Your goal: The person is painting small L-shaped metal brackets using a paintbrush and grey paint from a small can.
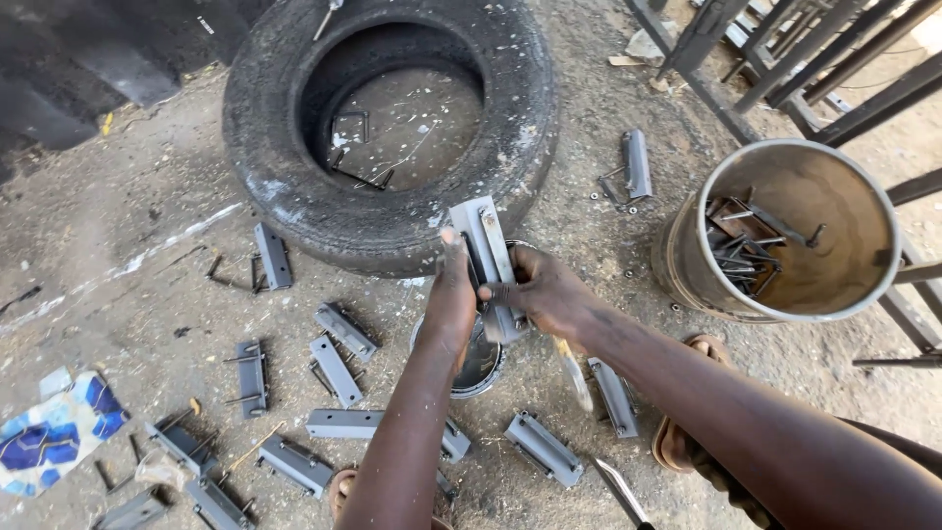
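We hold a grey metal bracket point(488, 257) upright between both hands, just in front of the old tyre point(388, 128), which serves as our landmark. Our left hand point(451, 299) presses flat against the bracket's left edge, fingers extended upward and not curled, steadying it. Our right hand point(540, 290) is clenched around the lower right part of the bracket, with the fingers wrapped onto its face. Below the bracket, on the near side of the tyre, sits a small round tin point(478, 361) with a dark inside; the bracket's lower end hangs over it, and we cannot tell whether it touches.

To do this well, we judge that the bracket should stay centred over the tin so anything that drips or falls lands inside, and that the right hand should keep the firm hold while the left only guides. Fingers should stay clear of the sharp cut edges and of the rod fitted along the piece.

Many similar grey brackets point(336, 371) lie scattered on the dirt ground point(118, 294) in front of and to the left of the tyre. To the right of the tyre stands a rusty metal bucket point(785, 231) holding bent rods and plates. Inside the tyre's hole lie a few wire pieces. A blue patterned wrapper point(54, 432) lies far left of the tyre.
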